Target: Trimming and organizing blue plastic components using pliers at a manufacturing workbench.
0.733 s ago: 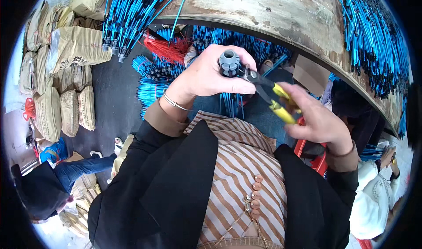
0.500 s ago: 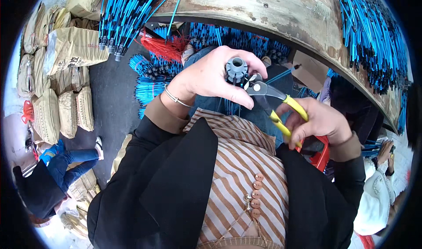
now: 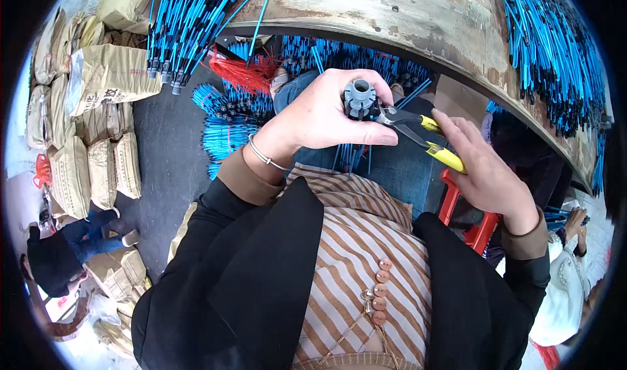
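Observation:
My left hand [image 3: 339, 112] is closed around a dark grey, ribbed plastic fitting [image 3: 360, 97], its hollow round end facing up. Thin blue stems [image 3: 349, 153] with dark parts show beneath this hand; whether they join the fitting is hidden. In my right hand [image 3: 490, 171] is a pair of pliers [image 3: 406, 127] with yellow handles, the fingers extended along them and the handles spread apart. The jaws reach the fitting's right side beside my left thumb, and their tips are partly hidden.
A worn wooden table [image 3: 366, 1] curves across the far side, carrying bundles of blue stems [image 3: 555, 63]. More bundles [image 3: 225, 135] lie on the floor beneath. Brown sacks [image 3: 68, 174] are piled at left, near a bending person [image 3: 62, 256]. A red frame [image 3: 450, 200] stands by my right wrist.
The pliers have swung upward, and my right hand has moved up and right with its fingers straighter. The fitting has shifted slightly right. The person at left has changed posture.

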The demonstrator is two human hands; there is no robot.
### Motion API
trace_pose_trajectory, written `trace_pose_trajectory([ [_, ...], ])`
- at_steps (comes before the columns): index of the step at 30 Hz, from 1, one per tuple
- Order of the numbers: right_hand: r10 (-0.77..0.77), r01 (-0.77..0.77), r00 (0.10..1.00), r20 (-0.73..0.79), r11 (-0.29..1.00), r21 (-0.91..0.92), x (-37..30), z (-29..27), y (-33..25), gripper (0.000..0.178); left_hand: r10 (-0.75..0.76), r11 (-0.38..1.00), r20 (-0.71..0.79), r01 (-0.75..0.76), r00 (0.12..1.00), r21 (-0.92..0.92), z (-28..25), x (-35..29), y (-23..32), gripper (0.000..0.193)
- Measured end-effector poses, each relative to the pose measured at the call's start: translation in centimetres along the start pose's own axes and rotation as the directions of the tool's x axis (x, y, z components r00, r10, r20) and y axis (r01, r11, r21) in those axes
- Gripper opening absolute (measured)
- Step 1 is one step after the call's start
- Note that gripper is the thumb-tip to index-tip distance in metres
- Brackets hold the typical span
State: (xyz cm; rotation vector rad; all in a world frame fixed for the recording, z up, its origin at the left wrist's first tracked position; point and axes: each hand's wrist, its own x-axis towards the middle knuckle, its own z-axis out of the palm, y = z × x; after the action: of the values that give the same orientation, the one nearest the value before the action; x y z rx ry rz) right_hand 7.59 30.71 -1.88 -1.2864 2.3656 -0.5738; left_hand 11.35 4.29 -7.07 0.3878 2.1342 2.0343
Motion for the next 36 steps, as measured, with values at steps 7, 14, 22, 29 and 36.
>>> trace_pose_trajectory([
  [7,0.119,-0.130,0.986,0.117,0.987,0.096,1.0,-0.6,-1.1,0.062,-0.031,0.999,-0.007,0.031,0.999,-0.021,-0.4,-0.8,0.0,0.027],
  [14,0.103,-0.093,0.994,-0.027,0.963,0.252,0.9,3.1,-0.6,0.040,0.045,0.999,-0.059,-0.047,0.997,-0.020,-0.8,-0.9,-0.7,0.025],
  [22,0.327,-0.458,0.861,0.389,0.831,0.316,2.4,-3.7,-4.4,0.036,0.020,0.998,0.023,-0.018,1.000,-0.061,-1.1,-1.1,-0.4,0.026],
  [29,0.333,-0.340,0.934,0.127,0.940,0.035,2.6,-1.5,-4.5,0.038,0.021,0.998,-0.107,-0.015,0.994,0.057,-1.3,-0.4,-0.9,0.028],
  [36,0.343,-0.472,0.841,-0.418,0.843,-0.259,5.8,-2.9,2.6,0.036,-0.015,0.989,-0.520,-0.065,0.854,-0.135,-0.1,0.4,-1.6,0.025],
])
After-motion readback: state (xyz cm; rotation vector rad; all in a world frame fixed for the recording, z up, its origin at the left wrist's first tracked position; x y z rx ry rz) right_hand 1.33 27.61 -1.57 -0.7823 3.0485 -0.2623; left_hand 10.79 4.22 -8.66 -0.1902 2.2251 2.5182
